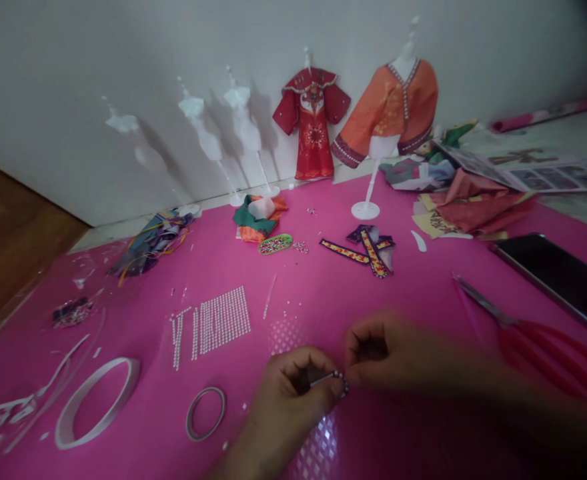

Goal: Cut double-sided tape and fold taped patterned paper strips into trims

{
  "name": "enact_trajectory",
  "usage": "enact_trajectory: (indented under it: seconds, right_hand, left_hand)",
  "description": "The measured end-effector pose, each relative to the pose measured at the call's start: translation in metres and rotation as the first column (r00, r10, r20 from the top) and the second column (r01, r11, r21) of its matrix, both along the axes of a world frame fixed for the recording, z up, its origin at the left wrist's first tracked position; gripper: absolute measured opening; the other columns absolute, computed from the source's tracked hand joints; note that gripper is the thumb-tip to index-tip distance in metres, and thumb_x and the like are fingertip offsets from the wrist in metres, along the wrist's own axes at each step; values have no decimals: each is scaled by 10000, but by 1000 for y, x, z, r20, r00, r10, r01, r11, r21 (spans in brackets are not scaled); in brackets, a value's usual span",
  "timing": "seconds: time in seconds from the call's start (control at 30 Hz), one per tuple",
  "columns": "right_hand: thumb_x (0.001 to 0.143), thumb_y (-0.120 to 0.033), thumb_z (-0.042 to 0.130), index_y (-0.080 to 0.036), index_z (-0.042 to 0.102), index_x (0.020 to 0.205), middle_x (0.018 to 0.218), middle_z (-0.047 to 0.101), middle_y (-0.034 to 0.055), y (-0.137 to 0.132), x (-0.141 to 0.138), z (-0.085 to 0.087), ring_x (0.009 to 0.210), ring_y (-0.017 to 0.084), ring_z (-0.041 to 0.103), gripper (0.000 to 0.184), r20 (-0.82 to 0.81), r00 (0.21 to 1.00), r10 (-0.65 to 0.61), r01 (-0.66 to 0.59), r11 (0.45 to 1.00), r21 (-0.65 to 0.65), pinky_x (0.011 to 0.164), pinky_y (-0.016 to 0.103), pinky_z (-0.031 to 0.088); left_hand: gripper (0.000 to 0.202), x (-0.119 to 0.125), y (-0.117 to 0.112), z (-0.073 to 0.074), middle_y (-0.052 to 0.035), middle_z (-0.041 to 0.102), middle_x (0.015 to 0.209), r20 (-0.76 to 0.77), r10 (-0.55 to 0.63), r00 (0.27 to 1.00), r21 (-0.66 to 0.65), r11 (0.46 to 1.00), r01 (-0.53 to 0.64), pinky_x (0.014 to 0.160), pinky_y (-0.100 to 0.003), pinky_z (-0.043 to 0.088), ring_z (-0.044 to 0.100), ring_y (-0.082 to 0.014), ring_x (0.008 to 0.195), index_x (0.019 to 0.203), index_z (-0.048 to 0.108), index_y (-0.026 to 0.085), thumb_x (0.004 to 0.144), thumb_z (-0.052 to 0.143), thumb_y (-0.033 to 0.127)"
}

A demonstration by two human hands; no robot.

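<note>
My left hand [293, 390] and my right hand [393, 353] meet low in the middle over the pink mat [383, 293]. Between their fingertips they pinch a short strip of small beads or rhinestones [334, 380]; both hands are blurred. A sheet of white rhinestone rows [222, 320] lies just up and left of my left hand. Under my hands a shiny dotted backing sheet [318, 447] shows.
Two tape rings [96, 400] [205, 413] lie at left. Red-handled scissors [528, 337] and a dark phone [563, 277] sit at right. Patterned strips [363, 250], paper scraps [473, 207] and small mannequins, two dressed in red [313, 123] and orange [391, 110], stand along the wall.
</note>
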State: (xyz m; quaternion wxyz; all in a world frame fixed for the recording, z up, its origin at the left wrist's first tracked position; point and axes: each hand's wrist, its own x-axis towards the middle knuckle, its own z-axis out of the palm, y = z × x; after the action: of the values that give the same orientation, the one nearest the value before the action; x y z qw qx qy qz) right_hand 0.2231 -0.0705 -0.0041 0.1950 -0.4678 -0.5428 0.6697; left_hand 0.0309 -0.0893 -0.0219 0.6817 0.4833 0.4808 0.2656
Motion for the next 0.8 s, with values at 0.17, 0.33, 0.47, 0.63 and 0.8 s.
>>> enact_trajectory:
  seconds: [0.17, 0.33, 0.47, 0.63, 0.8]
  right_hand:
    - [695, -230, 710, -152, 666, 706, 549, 506, -70, 1, 2, -1, 519, 67, 410, 90, -15, 1000, 15, -15, 999, -30, 482, 196, 290]
    - [696, -228, 718, -149, 668, 704, 554, 520, -68, 2, 3, -1, 522, 64, 421, 93, -32, 999, 30, -32, 998, -50, 484, 190, 300]
    - [703, -226, 721, -147, 679, 705, 560, 532, -66, 3, 3, -2, 531, 64, 433, 89, -27, 999, 45, -46, 998, -44, 489, 185, 310]
    - [697, -239, 730, -148, 695, 713, 565, 545, -60, 3, 4, -4, 530, 68, 440, 98, -4, 998, 59, -59, 997, -40, 482, 184, 315]
    - [722, -276, 736, -165, 725, 754, 573, 556, -58, 2, 7, -13, 521, 67, 448, 116, 0, 997, 79, -79, 997, -5, 467, 178, 320]
  left_hand:
    - [148, 2, 3, 5, 78, 417, 501, -16, -10, 1000, -5, 1000, 10, 466, -221, 258, 329, -72, 453, 628, 562, 189, 694, 658, 280]
    - [169, 4, 3, 6, 67, 430, 514, -25, -15, 1000, -1, 1000, 15, 472, -223, 269, 332, -76, 470, 606, 548, 188, 671, 663, 294]
    - [170, 3, 2, 8, 63, 426, 524, -30, -20, 999, 25, 999, 20, 480, -220, 266, 315, -76, 490, 595, 539, 181, 675, 652, 280]
    - [155, 2, 2, 9, 56, 437, 539, -38, -48, 998, 19, 999, 49, 480, -218, 265, 329, -81, 506, 611, 540, 177, 681, 640, 273]
    - [153, 2, 2, 6, 46, 450, 538, -45, -57, 997, 22, 998, 58, 479, -224, 289, 365, -96, 515, 602, 538, 186, 674, 638, 276]
